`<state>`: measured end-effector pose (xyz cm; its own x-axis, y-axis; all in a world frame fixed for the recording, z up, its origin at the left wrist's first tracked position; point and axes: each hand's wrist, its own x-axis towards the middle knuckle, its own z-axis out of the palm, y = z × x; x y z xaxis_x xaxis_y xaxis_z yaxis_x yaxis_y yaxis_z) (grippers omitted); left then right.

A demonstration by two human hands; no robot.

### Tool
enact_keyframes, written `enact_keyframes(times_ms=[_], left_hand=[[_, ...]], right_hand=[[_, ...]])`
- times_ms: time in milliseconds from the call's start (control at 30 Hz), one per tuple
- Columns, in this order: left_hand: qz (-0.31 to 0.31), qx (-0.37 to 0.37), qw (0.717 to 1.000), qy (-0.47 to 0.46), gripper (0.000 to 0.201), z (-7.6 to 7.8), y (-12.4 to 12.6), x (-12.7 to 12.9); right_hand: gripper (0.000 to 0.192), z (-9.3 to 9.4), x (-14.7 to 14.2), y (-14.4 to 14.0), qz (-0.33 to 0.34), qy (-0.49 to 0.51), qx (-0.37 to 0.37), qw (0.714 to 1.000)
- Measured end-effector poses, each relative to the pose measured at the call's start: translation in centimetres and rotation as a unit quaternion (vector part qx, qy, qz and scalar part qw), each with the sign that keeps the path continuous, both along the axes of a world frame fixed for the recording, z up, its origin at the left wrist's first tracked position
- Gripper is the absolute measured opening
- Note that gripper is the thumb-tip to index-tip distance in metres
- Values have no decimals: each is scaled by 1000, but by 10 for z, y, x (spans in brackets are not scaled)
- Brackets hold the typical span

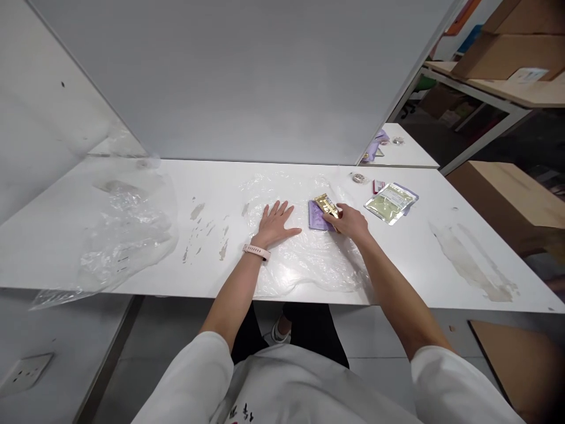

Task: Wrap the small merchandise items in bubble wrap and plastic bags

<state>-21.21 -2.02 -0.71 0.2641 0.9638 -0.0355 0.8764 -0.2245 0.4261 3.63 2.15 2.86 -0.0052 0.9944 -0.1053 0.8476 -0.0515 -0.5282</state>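
My left hand (276, 225) lies flat with spread fingers on a clear plastic bag (291, 265) stretched over the white table. In my right hand (351, 222) a gold foil packet (326, 204) is gripped at its lower right end. Beneath the gold packet a purple packet (318, 218) rests on the plastic, partly covered by it. My right fingertips hide part of both packets, so I cannot tell whether they touch the purple one too.
Right of my hands lie a green-and-silver sachet (389, 203), a small red packet (378, 186) and a small round item in clear wrap (358, 178). Another crumpled clear bag (128, 229) covers the left side. A grey panel (256, 82) rises behind the table (212, 277); cardboard boxes (507, 194) stand right.
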Motion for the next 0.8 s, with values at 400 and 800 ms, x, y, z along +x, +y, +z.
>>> enact_keyframes(times_ms=[400,800], left_hand=[[5,-14,1000,-13,84,2,3,-2],[290,59,946,-130,25,29,5,-30]], right_hand=[[40,-2,-39,0,139,101,-3,985],[49,30,74,-51,-3,363,47,931]])
